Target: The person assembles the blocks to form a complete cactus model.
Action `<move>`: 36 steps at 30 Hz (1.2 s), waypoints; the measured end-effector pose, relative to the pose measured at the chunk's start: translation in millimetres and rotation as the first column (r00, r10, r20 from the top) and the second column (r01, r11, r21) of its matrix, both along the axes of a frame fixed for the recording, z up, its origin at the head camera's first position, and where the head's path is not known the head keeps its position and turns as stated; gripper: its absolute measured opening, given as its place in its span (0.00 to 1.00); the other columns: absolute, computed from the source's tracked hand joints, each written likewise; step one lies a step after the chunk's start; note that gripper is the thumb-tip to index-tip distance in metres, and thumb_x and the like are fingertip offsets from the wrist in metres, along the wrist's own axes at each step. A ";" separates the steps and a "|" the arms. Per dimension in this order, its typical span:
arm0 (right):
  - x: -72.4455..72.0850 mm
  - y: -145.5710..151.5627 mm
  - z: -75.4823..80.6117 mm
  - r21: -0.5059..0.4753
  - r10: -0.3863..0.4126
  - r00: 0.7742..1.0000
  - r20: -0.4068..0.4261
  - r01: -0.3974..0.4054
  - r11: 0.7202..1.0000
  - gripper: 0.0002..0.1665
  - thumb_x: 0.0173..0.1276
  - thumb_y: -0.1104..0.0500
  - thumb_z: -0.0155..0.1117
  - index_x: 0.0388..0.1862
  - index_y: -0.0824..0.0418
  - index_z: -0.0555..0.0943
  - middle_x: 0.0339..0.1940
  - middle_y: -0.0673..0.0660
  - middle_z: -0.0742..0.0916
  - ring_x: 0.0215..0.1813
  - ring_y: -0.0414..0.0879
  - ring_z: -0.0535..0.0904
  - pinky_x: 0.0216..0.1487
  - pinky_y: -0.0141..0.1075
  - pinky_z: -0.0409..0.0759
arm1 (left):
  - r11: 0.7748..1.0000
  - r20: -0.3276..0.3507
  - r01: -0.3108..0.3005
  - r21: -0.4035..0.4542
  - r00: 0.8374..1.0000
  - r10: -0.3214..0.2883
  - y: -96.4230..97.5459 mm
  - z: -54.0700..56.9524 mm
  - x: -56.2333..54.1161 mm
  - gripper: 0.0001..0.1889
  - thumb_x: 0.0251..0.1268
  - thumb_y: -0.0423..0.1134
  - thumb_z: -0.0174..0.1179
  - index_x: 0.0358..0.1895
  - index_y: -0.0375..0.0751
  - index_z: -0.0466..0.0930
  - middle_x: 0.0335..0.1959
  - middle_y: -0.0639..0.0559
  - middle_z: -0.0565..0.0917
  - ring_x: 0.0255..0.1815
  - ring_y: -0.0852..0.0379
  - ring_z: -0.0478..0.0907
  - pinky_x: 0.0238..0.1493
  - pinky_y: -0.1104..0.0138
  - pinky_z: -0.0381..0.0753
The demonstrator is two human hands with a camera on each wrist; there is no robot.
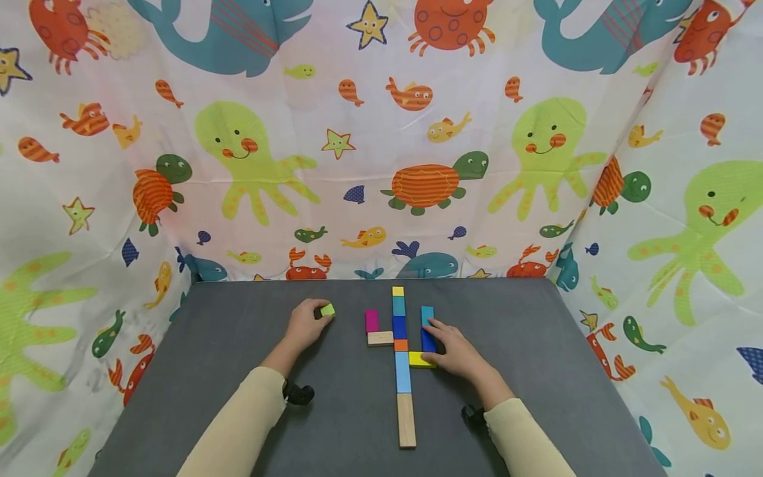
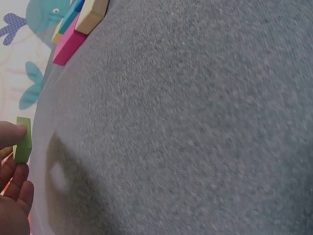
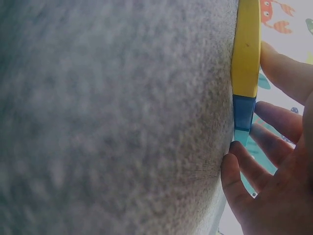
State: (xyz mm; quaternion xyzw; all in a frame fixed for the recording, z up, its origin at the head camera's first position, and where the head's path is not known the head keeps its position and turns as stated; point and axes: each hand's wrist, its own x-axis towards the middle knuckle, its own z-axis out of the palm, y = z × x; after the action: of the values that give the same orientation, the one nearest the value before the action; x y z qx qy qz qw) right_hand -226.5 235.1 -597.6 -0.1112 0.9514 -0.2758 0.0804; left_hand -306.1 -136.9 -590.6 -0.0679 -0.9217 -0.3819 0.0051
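My left hand (image 1: 305,324) pinches a small light green block (image 1: 328,310) between thumb and fingers, off to the left of the other blocks. In the left wrist view, the green block (image 2: 22,141) is raised over the cloth, its shadow below. My right hand (image 1: 456,352) lies along the right side of the block figure, fingers loosely spread. Its thumb is at the yellow block (image 1: 417,360), and its fingertips are beside the dark blue block (image 1: 427,342) and the light blue block (image 1: 427,314). The right wrist view shows these fingers against the blocks' outer side.
A column of blocks in line runs towards me, from a small yellow block (image 1: 398,291) to a long wooden block (image 1: 406,421). Left of it, a magenta block (image 1: 371,320) meets a short wooden block (image 1: 380,339). A patterned curtain (image 1: 357,199) surrounds the grey table (image 1: 238,318).
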 end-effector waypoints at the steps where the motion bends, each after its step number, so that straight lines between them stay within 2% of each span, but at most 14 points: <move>1: 0.2 0.1 0.4 0.000 0.000 1.000 0.001 0.000 1.000 0.44 0.72 0.45 0.74 0.82 0.55 0.70 0.86 0.59 0.67 0.83 0.65 0.61 0.77 0.66 0.66 | 1.000 0.001 0.001 0.003 1.000 -0.001 1.6 0.5 -0.6 0.21 0.73 0.36 0.69 0.65 0.35 0.83 0.61 0.37 0.83 0.61 0.39 0.79 0.63 0.46 0.79; 12: 1.1 0.6 1.3 0.002 -0.003 1.000 0.003 0.003 1.000 0.44 0.72 0.44 0.74 0.82 0.56 0.70 0.86 0.59 0.67 0.84 0.65 0.61 0.77 0.66 0.66 | 1.000 -0.012 0.029 0.005 1.000 -0.029 23.1 5.3 -7.0 0.20 0.72 0.33 0.69 0.64 0.34 0.84 0.60 0.36 0.83 0.59 0.40 0.80 0.62 0.47 0.80; 21: 1.3 0.4 1.2 0.008 -0.007 1.000 0.001 0.006 1.000 0.44 0.72 0.44 0.74 0.82 0.55 0.70 0.86 0.59 0.67 0.83 0.66 0.61 0.76 0.66 0.66 | 0.996 -0.029 0.062 -0.063 0.998 -0.064 40.6 6.2 -17.8 0.18 0.72 0.33 0.69 0.62 0.33 0.85 0.60 0.37 0.84 0.60 0.40 0.80 0.63 0.47 0.80; 30: 3.4 3.0 -1.3 0.002 -0.013 1.000 -0.005 0.013 1.000 0.44 0.72 0.45 0.74 0.82 0.55 0.71 0.86 0.59 0.67 0.84 0.65 0.61 0.77 0.65 0.66 | 0.993 0.014 0.090 -0.070 0.996 -0.089 68.0 3.4 -27.3 0.19 0.73 0.33 0.67 0.64 0.35 0.84 0.62 0.38 0.83 0.64 0.39 0.78 0.66 0.47 0.79; 36: 2.7 0.9 0.8 -0.001 -0.010 1.000 -0.003 0.010 1.000 0.44 0.72 0.44 0.74 0.82 0.54 0.70 0.86 0.58 0.67 0.84 0.65 0.61 0.76 0.65 0.66 | 0.995 -0.015 0.082 -0.064 0.996 -0.083 82.8 6.0 -29.7 0.18 0.73 0.31 0.66 0.64 0.34 0.84 0.62 0.37 0.82 0.64 0.38 0.77 0.65 0.47 0.78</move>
State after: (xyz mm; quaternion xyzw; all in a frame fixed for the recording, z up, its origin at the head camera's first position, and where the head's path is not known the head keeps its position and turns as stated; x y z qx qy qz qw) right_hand -223.7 236.0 -596.7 -0.1067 0.9519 -0.2767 0.0777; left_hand -335.8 -54.1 -584.6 -0.1093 -0.9297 -0.3517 -0.0046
